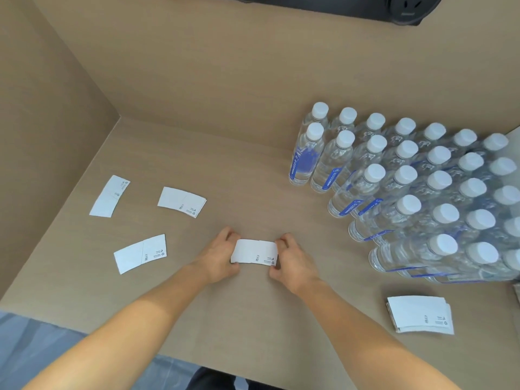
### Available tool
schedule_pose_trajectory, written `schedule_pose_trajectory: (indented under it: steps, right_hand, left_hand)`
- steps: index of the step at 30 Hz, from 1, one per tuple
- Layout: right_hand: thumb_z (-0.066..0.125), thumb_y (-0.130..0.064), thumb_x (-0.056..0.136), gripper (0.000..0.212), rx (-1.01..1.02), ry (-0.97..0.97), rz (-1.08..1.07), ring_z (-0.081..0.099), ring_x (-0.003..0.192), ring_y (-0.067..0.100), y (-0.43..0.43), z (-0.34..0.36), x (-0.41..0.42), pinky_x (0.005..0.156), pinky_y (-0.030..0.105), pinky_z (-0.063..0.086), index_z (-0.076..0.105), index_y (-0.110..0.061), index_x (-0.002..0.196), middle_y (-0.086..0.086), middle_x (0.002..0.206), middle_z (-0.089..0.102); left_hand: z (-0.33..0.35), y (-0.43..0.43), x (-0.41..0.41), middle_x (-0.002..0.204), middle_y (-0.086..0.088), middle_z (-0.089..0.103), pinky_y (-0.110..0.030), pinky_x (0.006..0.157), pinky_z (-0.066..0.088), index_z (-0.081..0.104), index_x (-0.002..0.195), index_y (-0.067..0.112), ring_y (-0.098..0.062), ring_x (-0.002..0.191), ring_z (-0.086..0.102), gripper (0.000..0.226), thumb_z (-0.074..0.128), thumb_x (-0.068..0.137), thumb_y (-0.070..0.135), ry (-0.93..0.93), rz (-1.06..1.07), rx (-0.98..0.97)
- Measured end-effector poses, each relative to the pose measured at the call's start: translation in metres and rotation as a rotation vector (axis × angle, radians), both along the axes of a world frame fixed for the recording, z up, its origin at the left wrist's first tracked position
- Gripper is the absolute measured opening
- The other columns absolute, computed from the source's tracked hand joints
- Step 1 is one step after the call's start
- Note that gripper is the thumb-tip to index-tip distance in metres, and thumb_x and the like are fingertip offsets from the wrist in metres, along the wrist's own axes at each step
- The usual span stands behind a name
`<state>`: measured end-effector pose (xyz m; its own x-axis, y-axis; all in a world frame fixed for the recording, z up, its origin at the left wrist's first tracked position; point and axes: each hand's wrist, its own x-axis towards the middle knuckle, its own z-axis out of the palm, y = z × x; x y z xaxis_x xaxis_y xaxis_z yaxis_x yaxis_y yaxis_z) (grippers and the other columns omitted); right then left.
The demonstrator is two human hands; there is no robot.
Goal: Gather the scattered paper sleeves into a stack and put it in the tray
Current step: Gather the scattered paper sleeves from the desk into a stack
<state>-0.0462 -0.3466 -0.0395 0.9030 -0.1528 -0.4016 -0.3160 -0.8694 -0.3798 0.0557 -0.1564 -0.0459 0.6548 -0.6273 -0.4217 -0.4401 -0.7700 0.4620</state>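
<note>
A: Head view: the brown desk (225,108) carries everything, and its biggest load is the block of water bottles (416,187) packed in rows along the right edge, out of the working area.

B: And the sleeves?

A: A finished-looking stack of paper sleeves (420,315) lies near the front right corner, just in front of the bottles. Three single sleeves lie apart toward the left edge: one far left (109,196), one beside it toward the middle (181,202), one nearer the front (140,253).

B: What are the hands doing?

A: The left hand (218,258) and right hand (292,263) each pinch one end of a small bundle of sleeves (254,252) at mid-desk, fingers clenched on its short edges, probably to square them up.

B: The tray?

A: I can't see one; only a sliver at the right edge might belong to it.
</note>
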Motion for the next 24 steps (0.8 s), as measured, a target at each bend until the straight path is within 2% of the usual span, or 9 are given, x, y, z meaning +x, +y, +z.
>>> schedule_pose_trajectory:
  steps: [12, 15, 18, 20, 24]
  right_hand:
    - [0.063, -0.036, 0.080, 0.045, -0.084, -0.005, 0.024, 0.057, 0.105, 0.025, 0.020, 0.018, 0.018, 0.080, 0.034, 0.050, 0.051, -0.017, 0.119, 0.000, 0.127, 0.045]
    - [0.062, -0.037, 0.079, 0.044, -0.093, -0.037, 0.000, 0.057, 0.103, 0.025, 0.037, 0.026, 0.036, 0.081, 0.035, 0.051, 0.052, -0.017, 0.118, 0.000, 0.124, 0.046]
    - [0.062, -0.038, 0.079, 0.046, -0.114, -0.064, -0.035, 0.057, 0.103, 0.025, 0.058, 0.034, 0.060, 0.079, 0.033, 0.050, 0.052, -0.017, 0.119, -0.001, 0.124, 0.047]
    - [0.063, -0.038, 0.078, 0.047, -0.126, -0.069, -0.063, 0.057, 0.105, 0.025, 0.073, 0.039, 0.079, 0.077, 0.033, 0.047, 0.052, -0.018, 0.119, -0.001, 0.123, 0.047]
    - [0.064, -0.039, 0.077, 0.048, -0.151, -0.087, -0.117, 0.057, 0.106, 0.025, 0.101, 0.047, 0.116, 0.075, 0.033, 0.047, 0.052, -0.018, 0.118, 0.000, 0.121, 0.048]
  left_hand:
    - [0.014, 0.027, 0.029, 0.115, 0.008, 0.037, -0.035, 0.084, 0.052, 0.049, 0.113, 0.021, -0.016, 0.092, 0.055, 0.041, 0.066, 0.076, 0.029, 0.006, -0.039, 0.008]
    - [0.022, 0.042, 0.055, 0.115, 0.010, 0.034, -0.034, 0.086, 0.051, 0.048, 0.115, 0.020, -0.017, 0.097, 0.053, 0.045, 0.066, 0.075, 0.030, -0.012, -0.069, -0.009]
    - [0.029, 0.058, 0.085, 0.125, 0.008, 0.033, -0.027, 0.088, 0.045, 0.048, 0.122, 0.019, -0.018, 0.107, 0.050, 0.051, 0.067, 0.076, 0.029, -0.046, -0.094, -0.024]
    - [0.035, 0.071, 0.108, 0.129, 0.007, 0.033, -0.028, 0.090, 0.046, 0.046, 0.130, 0.021, -0.017, 0.107, 0.051, 0.058, 0.067, 0.076, 0.029, -0.059, -0.110, -0.039]
    - [0.044, 0.096, 0.153, 0.118, 0.010, 0.036, -0.032, 0.092, 0.048, 0.051, 0.125, 0.028, -0.015, 0.103, 0.051, 0.054, 0.069, 0.073, 0.030, -0.044, -0.120, -0.133]
